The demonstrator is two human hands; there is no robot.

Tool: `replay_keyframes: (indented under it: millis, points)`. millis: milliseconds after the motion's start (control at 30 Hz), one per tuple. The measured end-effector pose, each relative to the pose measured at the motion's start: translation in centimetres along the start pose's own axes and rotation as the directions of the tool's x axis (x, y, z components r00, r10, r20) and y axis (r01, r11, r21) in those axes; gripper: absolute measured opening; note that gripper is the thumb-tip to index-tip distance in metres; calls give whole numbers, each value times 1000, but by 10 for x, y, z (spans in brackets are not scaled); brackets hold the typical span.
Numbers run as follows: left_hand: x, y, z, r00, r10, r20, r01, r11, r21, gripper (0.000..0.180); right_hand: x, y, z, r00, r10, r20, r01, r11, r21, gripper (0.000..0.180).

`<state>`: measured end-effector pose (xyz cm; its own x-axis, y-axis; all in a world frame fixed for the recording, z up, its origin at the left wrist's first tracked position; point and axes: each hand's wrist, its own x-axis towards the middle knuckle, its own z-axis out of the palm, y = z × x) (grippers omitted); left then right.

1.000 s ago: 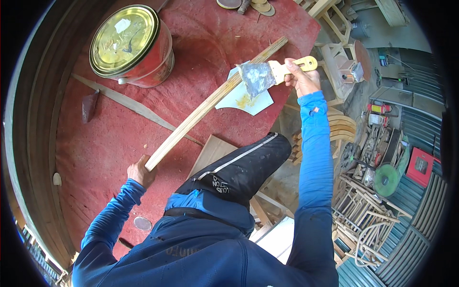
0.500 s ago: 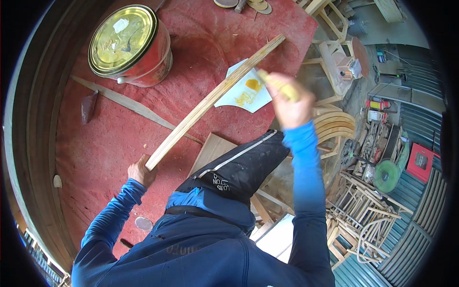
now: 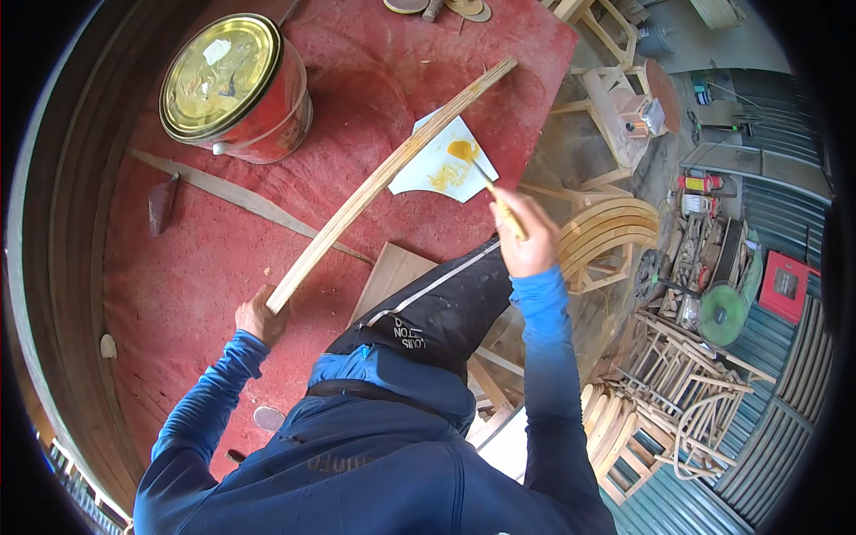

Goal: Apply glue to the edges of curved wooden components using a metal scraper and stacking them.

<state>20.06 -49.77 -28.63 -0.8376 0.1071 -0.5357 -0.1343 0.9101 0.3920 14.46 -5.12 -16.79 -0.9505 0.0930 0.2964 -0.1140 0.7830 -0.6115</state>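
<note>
Left hand [image 3: 259, 316] clenched on near end of curved wood strip [image 3: 383, 183]. Right hand [image 3: 526, 239], right of strip, grips putty knife [image 3: 493, 194], tip in yellow glue on white sheet [image 3: 443, 165] under strip. Lidded red tin [image 3: 236, 80] beyond, left of strip.

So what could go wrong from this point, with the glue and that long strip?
1. The left hand grips the curved wooden strip only at its near end, and the far end sticks out toward the table edge, so it may swing or slip.
2. The right hand dips a thin stick into a yellow glue blob on a small white sheet; drips could land on the red table top.
</note>
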Motion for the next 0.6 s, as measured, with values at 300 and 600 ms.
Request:
replay_keyframes:
  millis: [300, 600]
  points:
    - [0, -5, 2, 1000, 0, -7, 0, 1000, 0, 26, -30, 39, 33, 986, -34, 165, 58, 988, -144, 41]
    - [0, -2, 1, 1000, 4, -3, -4, 1000, 1, 25, -16, 54, 38, 991, -24, 129, 39, 993, -111, 37]
